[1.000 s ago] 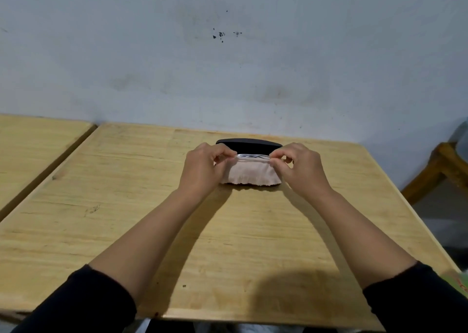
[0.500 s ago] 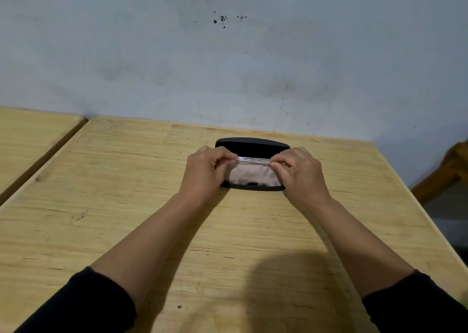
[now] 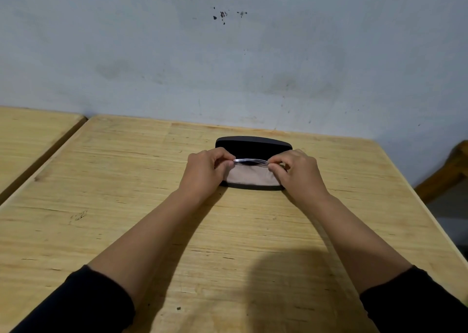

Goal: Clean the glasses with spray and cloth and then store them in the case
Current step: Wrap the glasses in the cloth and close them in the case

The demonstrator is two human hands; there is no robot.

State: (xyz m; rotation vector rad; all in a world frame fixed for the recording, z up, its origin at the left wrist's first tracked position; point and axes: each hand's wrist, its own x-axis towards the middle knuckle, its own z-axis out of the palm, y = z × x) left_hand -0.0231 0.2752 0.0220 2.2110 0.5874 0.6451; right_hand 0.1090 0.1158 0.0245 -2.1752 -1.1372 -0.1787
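Note:
A black glasses case (image 3: 253, 145) lies open near the far edge of the wooden table (image 3: 126, 206), its lid standing up at the back. Clear-framed glasses (image 3: 250, 160) sit just above the case's tray, wrapped below in a pale pink cloth (image 3: 249, 176) that lies inside the tray. My left hand (image 3: 205, 173) pinches the left end of the glasses and my right hand (image 3: 298, 174) pinches the right end. The lenses are hidden by the cloth and fingers. No spray bottle is in view.
A second wooden table (image 3: 30, 140) stands to the left across a narrow gap. A grey wall rises just behind the case. A wooden chair or frame (image 3: 445, 173) shows at the right edge.
The glasses and cloth have gone down from in front of the case into its tray. Both hands moved with them. The view has shifted closer and lower.

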